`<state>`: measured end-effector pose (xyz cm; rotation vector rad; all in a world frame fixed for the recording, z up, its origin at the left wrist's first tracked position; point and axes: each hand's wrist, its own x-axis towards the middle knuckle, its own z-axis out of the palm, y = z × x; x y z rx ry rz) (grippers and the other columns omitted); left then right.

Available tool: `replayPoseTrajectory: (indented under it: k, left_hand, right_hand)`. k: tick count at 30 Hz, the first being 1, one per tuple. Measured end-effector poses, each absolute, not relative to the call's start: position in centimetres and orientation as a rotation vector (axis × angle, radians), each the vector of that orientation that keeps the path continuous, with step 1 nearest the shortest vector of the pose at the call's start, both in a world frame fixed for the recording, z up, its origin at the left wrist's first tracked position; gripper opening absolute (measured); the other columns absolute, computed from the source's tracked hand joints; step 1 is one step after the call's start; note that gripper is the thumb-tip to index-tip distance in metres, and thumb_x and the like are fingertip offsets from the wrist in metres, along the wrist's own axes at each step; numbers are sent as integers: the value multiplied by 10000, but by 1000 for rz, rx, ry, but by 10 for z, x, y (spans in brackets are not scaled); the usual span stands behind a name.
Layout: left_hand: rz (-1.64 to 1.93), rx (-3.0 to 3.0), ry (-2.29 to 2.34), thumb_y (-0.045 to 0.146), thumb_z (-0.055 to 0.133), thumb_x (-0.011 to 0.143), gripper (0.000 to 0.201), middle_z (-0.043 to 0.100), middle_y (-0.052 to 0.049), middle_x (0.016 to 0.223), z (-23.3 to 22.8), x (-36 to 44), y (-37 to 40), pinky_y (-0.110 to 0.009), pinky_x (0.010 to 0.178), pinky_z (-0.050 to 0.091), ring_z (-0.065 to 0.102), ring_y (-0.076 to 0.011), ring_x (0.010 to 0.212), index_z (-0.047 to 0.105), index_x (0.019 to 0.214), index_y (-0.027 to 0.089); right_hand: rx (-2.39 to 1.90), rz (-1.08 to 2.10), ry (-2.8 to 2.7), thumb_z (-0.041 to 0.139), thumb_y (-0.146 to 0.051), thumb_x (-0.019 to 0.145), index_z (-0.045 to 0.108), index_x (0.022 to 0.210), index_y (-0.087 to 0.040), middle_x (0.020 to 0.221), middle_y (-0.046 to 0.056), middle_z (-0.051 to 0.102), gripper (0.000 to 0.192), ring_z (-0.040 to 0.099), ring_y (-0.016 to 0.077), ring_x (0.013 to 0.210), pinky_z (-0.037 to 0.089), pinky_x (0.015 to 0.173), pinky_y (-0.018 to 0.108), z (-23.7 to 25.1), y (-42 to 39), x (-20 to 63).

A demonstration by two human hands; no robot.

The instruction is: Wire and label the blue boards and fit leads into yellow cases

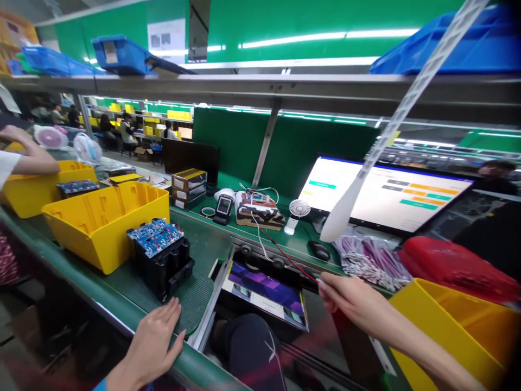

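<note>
My left hand [152,339] rests near the rounded front edge of the green bench, fingers stretched out and empty. Just beyond its fingertips stands a black plastic holder [171,271] topped with blue circuit boards [157,236] and short red wires. My right hand [352,304] is closed in a pinch on a thin red wire [291,258]. That wire runs back towards a taped device [258,209] with a small board and white cables on top. What lies inside the pinch is hidden by the fingers.
Yellow bins stand left [106,228] and right [448,326]. Ahead are a scanner [223,209], small fan [299,209], mouse [318,251] and lit monitor [382,193]. Wire bundles [370,260] lie beside a red bag [456,266]. A white strap [386,141] hangs down. A co-worker's arm [30,149] shows left.
</note>
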<state>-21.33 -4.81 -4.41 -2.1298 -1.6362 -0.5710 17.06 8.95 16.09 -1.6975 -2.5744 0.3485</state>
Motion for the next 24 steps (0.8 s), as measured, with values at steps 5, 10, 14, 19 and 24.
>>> replayPoseTrajectory:
  k: [5,10,14,19,24]
  left_hand:
    - [-565,-2261,-1545,329,525,809,360,680,-137,1122,-25,-211,-42,-351,810,571,674,-253,981,651,1089,140]
    - [-630,-2393,-1539,330,544,765,364,684,-130,1115,-13,-192,-44,-348,801,567,672,-259,987,652,1073,170]
    - [-669,-2516,-1438,398,551,795,425,669,-127,1148,-20,-170,-42,-332,826,559,660,-252,1020,621,1141,163]
    - [-806,-2419,-1196,546,498,817,517,702,-186,1020,-75,-121,-25,-331,733,576,688,-275,927,659,1019,99]
    - [-895,-2242,-1106,127,460,830,230,721,-159,957,-136,-52,-10,-289,715,567,696,-244,911,660,944,113]
  right_hand:
    - [-1560,665,-2491,276,-435,933,501,725,-220,701,40,674,375,630,194,685,443,691,302,162,81,165]
    - [-1387,967,-2391,324,-522,912,508,755,-207,727,58,670,397,629,203,730,472,725,319,161,77,165]
    - [-1338,1020,-2354,349,-550,902,507,758,-203,732,60,666,408,620,206,746,474,746,337,158,80,164]
    - [-1300,1004,-2326,359,-515,919,505,767,-192,740,51,657,386,606,191,733,464,744,331,156,84,163]
    - [-1279,998,-2227,383,-499,923,507,789,-179,752,48,640,368,608,182,742,459,744,318,156,87,164]
